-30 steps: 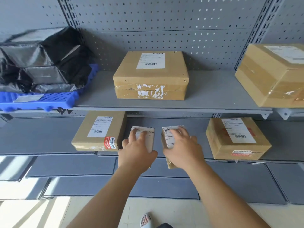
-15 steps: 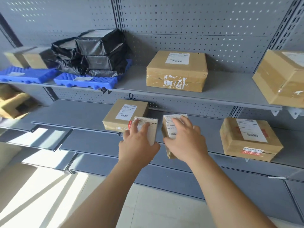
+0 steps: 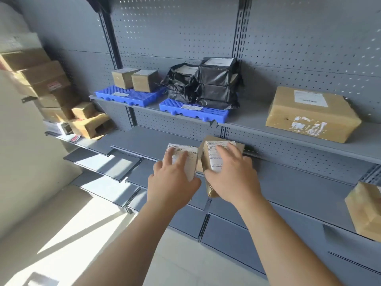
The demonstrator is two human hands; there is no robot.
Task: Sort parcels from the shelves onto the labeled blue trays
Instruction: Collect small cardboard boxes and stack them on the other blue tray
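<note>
Holding two small labelled parcels before the grey shelving, one in each of your hands.
Your left hand (image 3: 173, 182) grips a flat white-labelled parcel (image 3: 191, 159), fingers over its face; your right hand (image 3: 233, 178) grips a tilted brown cardboard parcel (image 3: 213, 157) just beside it. Both are in the air below the upper shelf (image 3: 247, 120), where the left blue tray (image 3: 132, 97) carries two small cardboard boxes (image 3: 144, 80) and the right blue tray (image 3: 193, 111) a heap of black poly bags (image 3: 206, 83). A large taped carton (image 3: 311, 114) sits farther right.
</note>
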